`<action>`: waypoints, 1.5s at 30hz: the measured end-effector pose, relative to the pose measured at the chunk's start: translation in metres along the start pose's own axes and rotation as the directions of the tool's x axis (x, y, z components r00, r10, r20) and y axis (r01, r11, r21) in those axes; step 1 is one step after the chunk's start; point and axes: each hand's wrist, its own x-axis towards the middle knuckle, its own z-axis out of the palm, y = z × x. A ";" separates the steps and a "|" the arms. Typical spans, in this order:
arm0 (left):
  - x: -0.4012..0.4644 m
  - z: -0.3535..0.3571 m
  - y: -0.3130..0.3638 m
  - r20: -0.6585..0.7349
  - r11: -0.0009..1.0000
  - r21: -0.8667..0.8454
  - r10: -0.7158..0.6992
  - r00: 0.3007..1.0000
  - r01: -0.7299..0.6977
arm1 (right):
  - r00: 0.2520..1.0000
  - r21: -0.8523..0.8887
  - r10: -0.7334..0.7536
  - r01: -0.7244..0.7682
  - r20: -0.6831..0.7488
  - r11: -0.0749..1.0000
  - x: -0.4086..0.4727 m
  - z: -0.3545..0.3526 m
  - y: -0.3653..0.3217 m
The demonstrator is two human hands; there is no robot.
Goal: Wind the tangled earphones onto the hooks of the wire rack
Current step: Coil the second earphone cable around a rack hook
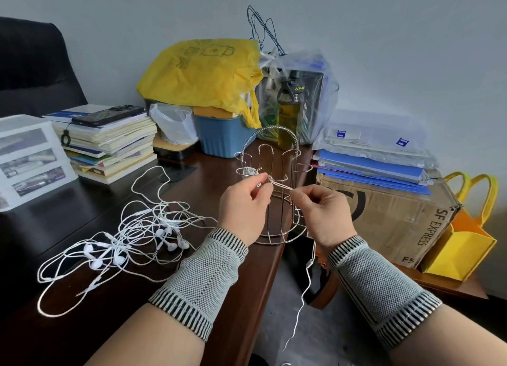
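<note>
A metal wire rack [279,157] with an arched spring handle and several hooks stands near the right edge of the dark desk. One hook on its left side carries a wound white earphone bundle [248,171]. My left hand [244,203] pinches a white earphone cable [281,186] at a hook in front of the rack. My right hand [325,212] pinches the same cable a little to the right, pulling it taut. Its loose end [301,302] hangs down below my right wrist. A tangle of several white earphones [131,236] lies on the desk to the left.
Stacked books with a phone [108,116] on top stand at the back left. A blue bin [222,138], a yellow bag [200,72] and a bottle [290,110] sit behind the rack. A cardboard box [397,214] and a yellow tote [463,242] are on the right.
</note>
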 end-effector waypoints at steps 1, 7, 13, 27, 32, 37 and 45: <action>0.001 0.000 0.000 0.010 1.000 0.008 0.007 1.000 -0.007 | 1.000 -0.017 -0.003 0.003 -0.014 1.000 0.001 -0.001 -0.001; 0.005 0.010 -0.004 -0.051 0.998 -0.047 -0.033 0.998 0.030 | 0.988 -0.014 0.100 -0.102 -0.116 0.995 0.011 -0.011 -0.002; 0.003 0.021 -0.002 -0.134 0.985 -0.156 -0.092 0.987 0.071 | 0.983 0.095 0.154 -0.145 -0.095 0.985 0.022 -0.009 -0.035; 0.002 0.023 0.002 0.177 0.610 -0.706 -0.338 0.924 0.359 | 0.825 -0.815 -0.411 0.515 0.388 0.265 -0.010 0.036 -0.049; -0.001 0.021 -0.005 -0.056 0.816 -0.563 -0.201 0.978 0.135 | 0.769 -0.769 -0.561 0.548 0.308 0.330 -0.005 0.031 -0.014; -0.002 0.018 -0.004 -0.080 0.917 -0.393 -0.105 0.991 0.065 | 0.734 -0.673 -0.625 0.605 0.265 0.424 -0.006 0.023 -0.004; -0.002 0.025 -0.004 -0.110 0.969 -0.249 -0.031 0.993 0.003 | 0.789 -0.411 -0.606 0.587 0.098 0.698 -0.012 0.012 0.009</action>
